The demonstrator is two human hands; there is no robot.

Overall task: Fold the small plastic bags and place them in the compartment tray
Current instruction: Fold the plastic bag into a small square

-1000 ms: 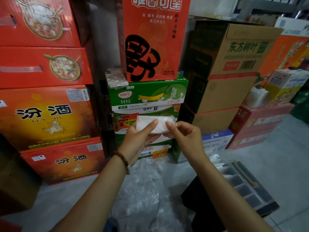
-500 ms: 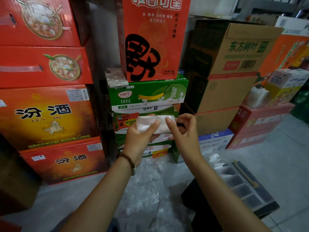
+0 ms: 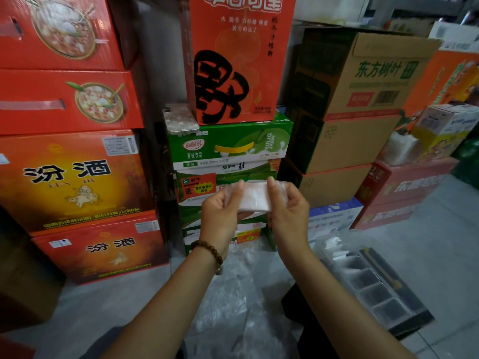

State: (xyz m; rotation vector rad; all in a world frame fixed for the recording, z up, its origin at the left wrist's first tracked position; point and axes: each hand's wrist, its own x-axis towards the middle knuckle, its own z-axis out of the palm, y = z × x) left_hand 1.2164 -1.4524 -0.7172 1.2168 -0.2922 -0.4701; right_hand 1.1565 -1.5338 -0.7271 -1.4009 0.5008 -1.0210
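Storeroom: printed cartons [image 3: 77, 177] stacked against the back, over a pale grey floor [image 3: 445, 244].

Centre: one small plastic bag [image 3: 255, 196], folded down to a narrow translucent band, is held in the air in front of the green cartons [image 3: 228, 149], touching no surface. The left hand [image 3: 220, 211] pinches its left end, with the thumb laid on the near face. The right hand [image 3: 287, 211] pinches its right end in the same way. Both hands are thus closed on the bag and draw it flat between them. A beaded bracelet [image 3: 208, 251] sits on the left wrist.

Below the forearms, a loose heap of clear plastic [image 3: 230, 296] lies on the floor. These are judged to be bags awaiting folding.

Lower right, well apart from the hands, is the compartment tray [image 3: 404, 304], resting on a dark support whose nature cannot be told. A few white folded pieces [image 3: 334, 246] lie at its far end and are judged to be finished bags. The nearer compartments show only their dark bottoms.

Progress, as a judgement: the bag in hand is folded or near its last crease, but it is not yet placed. Left to do is carrying it down and to the right into a compartment, then folding the heap. The task appears to be in its early part.

Background: a phone [image 3: 180, 117] lies on top of the green cartons.
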